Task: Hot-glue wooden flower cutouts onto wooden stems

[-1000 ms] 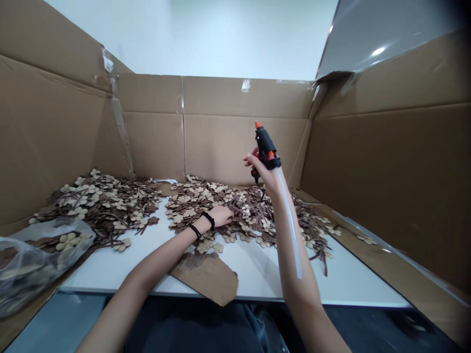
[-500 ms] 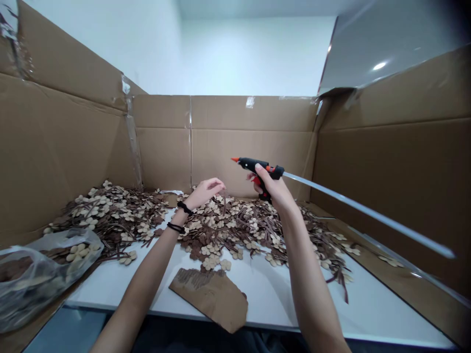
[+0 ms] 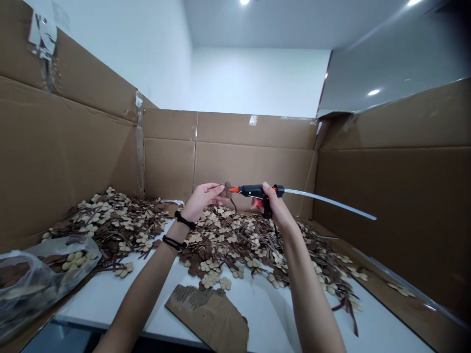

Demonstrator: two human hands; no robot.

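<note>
In the middle of the head view, my left hand (image 3: 204,200) pinches a brown flower cutout (image 3: 227,190), and a thin dark strip hangs below it. My right hand (image 3: 275,206) is wrapped around the handle of a black and red hot glue gun (image 3: 253,190). The gun's orange nozzle points left and meets the flower, or comes very close to it. From its rear a long pale glue stick (image 3: 331,205) sticks out to the right. Below both hands spreads a heap of brown and cream flowers with stems (image 3: 235,238).
A torn cardboard piece (image 3: 211,316) lies at the front of the white table (image 3: 270,309). More flowers (image 3: 121,220) are piled at the left, beside a clear plastic bag (image 3: 47,274) holding flower pieces. Tall cardboard walls (image 3: 253,162) enclose the back and sides.
The glue gun's nozzle has come down to the flower in my left hand, which now shows its brown face. The glue stick appears shorter, and the view has tilted upward.
</note>
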